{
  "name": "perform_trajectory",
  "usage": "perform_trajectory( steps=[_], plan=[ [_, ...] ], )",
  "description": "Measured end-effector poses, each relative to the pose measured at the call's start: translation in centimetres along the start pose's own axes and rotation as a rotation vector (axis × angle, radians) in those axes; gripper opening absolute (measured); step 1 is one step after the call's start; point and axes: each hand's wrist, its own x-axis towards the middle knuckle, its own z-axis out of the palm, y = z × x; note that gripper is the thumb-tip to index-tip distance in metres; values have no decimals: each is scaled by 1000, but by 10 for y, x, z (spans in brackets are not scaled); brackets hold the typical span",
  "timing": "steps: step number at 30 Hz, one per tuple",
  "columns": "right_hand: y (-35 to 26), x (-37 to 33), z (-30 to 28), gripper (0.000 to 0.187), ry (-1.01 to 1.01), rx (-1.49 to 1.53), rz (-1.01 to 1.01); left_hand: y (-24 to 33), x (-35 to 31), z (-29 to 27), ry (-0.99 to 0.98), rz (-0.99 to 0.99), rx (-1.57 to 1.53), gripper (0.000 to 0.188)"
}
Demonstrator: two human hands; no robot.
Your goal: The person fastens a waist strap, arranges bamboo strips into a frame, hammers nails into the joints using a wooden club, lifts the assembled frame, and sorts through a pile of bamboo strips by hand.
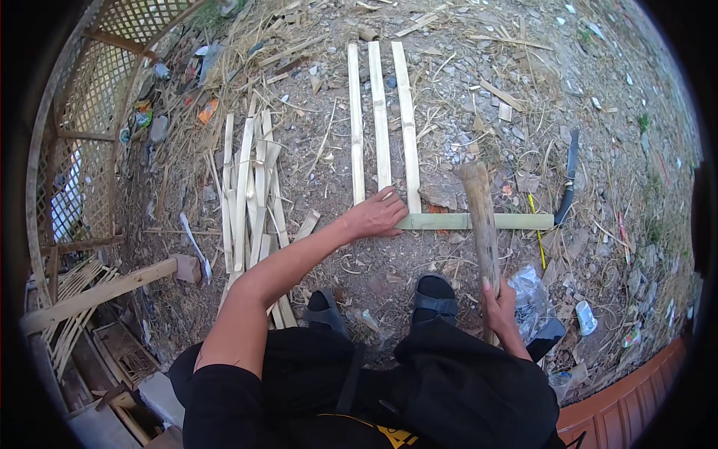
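Note:
My left hand [378,215] is closed on the left end of a greenish bamboo strip [520,221], which lies crosswise on the ground. Three pale bamboo strips [381,112] run away from me, side by side with gaps between them. Their near ends meet the crosswise strip or lie by my fingers; the exact contact is hidden. In my right hand [499,308] is a thick wooden stick [481,217], held near its lower end. It tilts away from me, and its blunt top appears over the crosswise strip. A dark-bladed knife [571,165] lies beyond that strip's right end.
Loose bamboo strips [243,187] are piled at my left. A wooden beam [105,295] and lattice panel [82,97] stand farther left. Near my right hand lie a clear plastic bag [528,292] and a white cup [585,318]. A thin yellow stick [532,206] crosses by the greenish strip.

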Motion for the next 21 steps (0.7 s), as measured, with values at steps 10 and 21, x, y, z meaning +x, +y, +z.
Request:
perform_trajectory(
  steps=[10, 21],
  plan=[
    [12, -50, -1, 40, -335, -77, -51, -13, 8, -138, -176, -55, -63, 70],
    [11, -53, 6, 38, -360, -146, -75, -31, 31, -255, 39, 25, 387, 39]
  ],
)
